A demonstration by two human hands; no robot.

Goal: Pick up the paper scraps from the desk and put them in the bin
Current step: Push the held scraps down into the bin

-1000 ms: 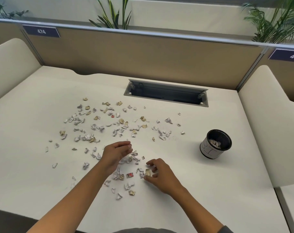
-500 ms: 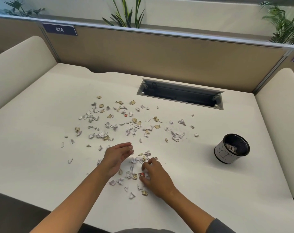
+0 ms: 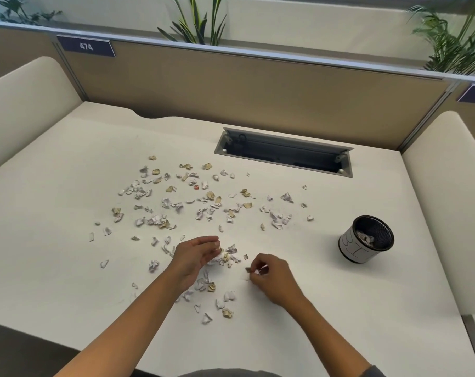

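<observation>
Several white and tan paper scraps (image 3: 176,205) lie scattered over the middle of the white desk (image 3: 68,281). My left hand (image 3: 194,255) is cupped just above the near cluster and holds a bunch of crumpled scraps in its curled fingers. My right hand (image 3: 271,278) is lifted slightly off the desk to the right of it and pinches a few small scraps between thumb and fingers. The bin (image 3: 365,242), a small black mesh cup with a white label, stands at the right with scraps inside.
An open cable tray (image 3: 282,153) is sunk into the desk at the back. Tan partition panels (image 3: 258,88) and cream side dividers (image 3: 448,200) close in the desk. Plants stand behind the partition.
My right hand has lifted off the near cluster with scraps pinched and shifted right. My left hand has stayed cupped over the pile. The camera has turned slightly.
</observation>
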